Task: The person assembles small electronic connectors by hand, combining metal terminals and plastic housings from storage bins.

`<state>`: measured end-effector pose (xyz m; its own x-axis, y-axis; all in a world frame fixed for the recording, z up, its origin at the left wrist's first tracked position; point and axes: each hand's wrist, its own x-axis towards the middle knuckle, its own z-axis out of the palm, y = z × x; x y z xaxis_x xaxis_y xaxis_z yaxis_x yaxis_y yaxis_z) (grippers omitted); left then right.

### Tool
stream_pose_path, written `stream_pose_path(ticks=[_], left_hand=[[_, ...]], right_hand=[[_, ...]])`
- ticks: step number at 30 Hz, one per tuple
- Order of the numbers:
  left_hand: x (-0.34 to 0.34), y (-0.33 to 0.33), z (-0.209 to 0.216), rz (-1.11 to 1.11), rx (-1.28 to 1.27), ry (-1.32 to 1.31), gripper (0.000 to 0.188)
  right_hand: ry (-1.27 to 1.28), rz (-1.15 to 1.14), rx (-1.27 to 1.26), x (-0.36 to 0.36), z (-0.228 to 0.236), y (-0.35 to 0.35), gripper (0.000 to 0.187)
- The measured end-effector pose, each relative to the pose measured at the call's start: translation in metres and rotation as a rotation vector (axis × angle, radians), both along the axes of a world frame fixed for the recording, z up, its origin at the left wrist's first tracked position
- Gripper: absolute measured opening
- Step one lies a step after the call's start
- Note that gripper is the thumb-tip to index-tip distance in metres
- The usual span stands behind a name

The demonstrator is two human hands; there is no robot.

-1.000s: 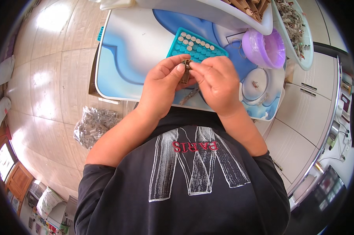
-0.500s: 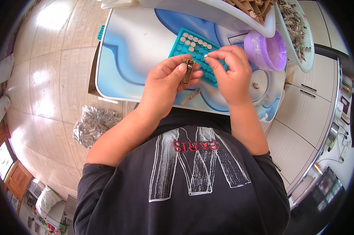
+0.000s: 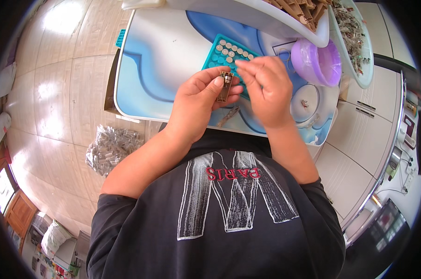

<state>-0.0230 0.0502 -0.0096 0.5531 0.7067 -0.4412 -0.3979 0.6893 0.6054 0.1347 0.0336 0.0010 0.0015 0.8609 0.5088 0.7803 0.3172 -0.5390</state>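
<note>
My left hand [image 3: 194, 100] is closed on a small brown rectangular casing [image 3: 223, 91], held upright between thumb and fingers with its hollow side showing. Inside its upper end sits a shiny silver piece [image 3: 227, 79]. My right hand [image 3: 268, 93] is just right of the casing, over a teal tray [image 3: 212, 52]. Thumb and fingers are drawn together in a pinch, and whatever they hold is hidden. Round silver discs [image 3: 228, 45], like button cells, sit in the tray's far rows; my right hand covers part of the tray.
A small clear plastic-wrapped item [image 3: 229, 115] lies at the table's near edge. Purple tubs [image 3: 329, 63] stand at the right, beside a white bin [image 3: 285, 25] of brown casings and a pale basin [image 3: 365, 69] of small parts. A clear bag of pieces [image 3: 110, 151] rests on the floor, left.
My right hand has moved left, closer to the casing and the tray's discs. The silver piece at its fingertips no longer shows. More silver is visible inside the casing.
</note>
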Motion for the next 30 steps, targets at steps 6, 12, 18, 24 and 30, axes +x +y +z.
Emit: stream_pose_path(ticks=[6, 12, 18, 24, 30], left_hand=[[0.001, 0.001, 0.003, 0.013, -0.011, -0.005, 0.031], [0.002, 0.000, 0.003, 0.016, -0.015, -0.012, 0.034], [0.001, -0.001, -0.002, 0.025, -0.010, -0.025, 0.033], [0.002, -0.002, 0.000, 0.039, -0.015, -0.017, 0.031], [0.005, -0.003, 0.001, 0.072, 0.021, 0.027, 0.031]], right_hand=[[-0.187, 0.028, -0.021, 0.009, -0.016, 0.022, 0.015], [-0.132, 0.033, 0.048, 0.010, -0.013, 0.018, 0.010], [0.001, 0.089, -0.004, -0.004, 0.000, 0.003, 0.015], [-0.021, 0.073, -0.015, -0.010, 0.001, 0.001, 0.016], [-0.019, 0.088, -0.057, -0.013, 0.000, -0.003, 0.011]])
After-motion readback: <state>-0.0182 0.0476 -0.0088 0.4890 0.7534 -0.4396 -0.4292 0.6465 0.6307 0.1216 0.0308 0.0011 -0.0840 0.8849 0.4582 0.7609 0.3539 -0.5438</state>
